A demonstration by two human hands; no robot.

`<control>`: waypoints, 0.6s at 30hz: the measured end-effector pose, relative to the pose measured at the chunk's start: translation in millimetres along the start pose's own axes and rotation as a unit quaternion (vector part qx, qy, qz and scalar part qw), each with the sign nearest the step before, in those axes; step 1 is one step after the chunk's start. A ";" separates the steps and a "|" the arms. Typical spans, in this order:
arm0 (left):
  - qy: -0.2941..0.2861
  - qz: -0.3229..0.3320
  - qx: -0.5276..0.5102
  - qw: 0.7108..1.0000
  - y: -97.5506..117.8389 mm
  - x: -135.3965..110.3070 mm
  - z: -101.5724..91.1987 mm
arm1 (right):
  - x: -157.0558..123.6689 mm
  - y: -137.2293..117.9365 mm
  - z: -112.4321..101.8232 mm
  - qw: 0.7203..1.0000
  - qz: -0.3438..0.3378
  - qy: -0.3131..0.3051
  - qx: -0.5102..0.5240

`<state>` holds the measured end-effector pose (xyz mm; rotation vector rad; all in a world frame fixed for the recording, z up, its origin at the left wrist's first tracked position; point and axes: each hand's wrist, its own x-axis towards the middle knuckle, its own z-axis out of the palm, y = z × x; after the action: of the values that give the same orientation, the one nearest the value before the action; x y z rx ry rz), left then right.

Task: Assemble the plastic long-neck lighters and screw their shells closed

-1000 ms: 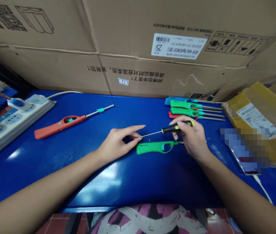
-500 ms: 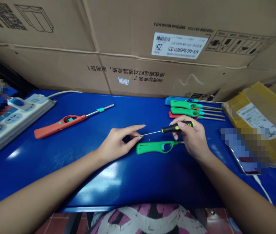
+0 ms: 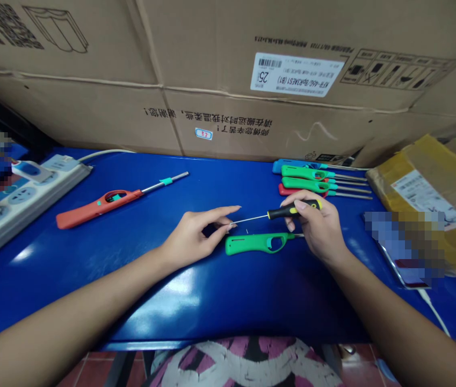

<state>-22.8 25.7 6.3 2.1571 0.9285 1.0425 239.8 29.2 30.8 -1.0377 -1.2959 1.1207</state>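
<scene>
My right hand (image 3: 319,226) grips the black and yellow handle of a screwdriver (image 3: 280,211). Its thin shaft points left, and the tip meets the fingertips of my left hand (image 3: 197,232). There the thumb and a finger are pinched together at the tip; whatever small thing they hold is too tiny to name. Just below the shaft lies a green long-necked lighter (image 3: 247,244), its handle to the left and its metal neck running under my right hand. A tiny pale sliver (image 3: 247,231) shows just above the lighter.
An orange-red lighter (image 3: 94,210) lies at the left, beside a white power strip (image 3: 62,166). Several lighters (image 3: 304,185) are stacked at the back right. Farther right are a taped parcel (image 3: 417,177) and a phone (image 3: 403,252) with a cable. A large cardboard box (image 3: 211,97) stands behind.
</scene>
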 end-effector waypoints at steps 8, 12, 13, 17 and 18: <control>-0.007 0.003 -0.007 1.000 -0.9 -0.1 -0.8 | 0.5 0.5 -1.6 1.000 0.000 -0.004 -0.003; -0.008 0.000 -0.007 1.000 -1.0 0.1 -0.7 | -0.3 0.1 -1.5 1.000 0.003 -0.008 -0.005; -0.008 -0.001 -0.007 1.000 -0.9 0.2 -0.6 | -0.5 -0.1 -1.4 1.000 0.003 -0.008 -0.005; -0.010 -0.002 -0.008 1.000 -0.1 0.9 -0.9 | -0.4 -0.4 -0.8 1.000 0.003 -0.008 -0.007; -0.009 -0.001 -0.008 1.000 0.1 1.0 -1.0 | -0.4 -0.4 -0.7 1.000 0.003 -0.008 -0.007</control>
<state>-23.1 26.6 7.4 2.1494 0.9116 1.0231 240.6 28.8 31.1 -1.0460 -1.3153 1.1274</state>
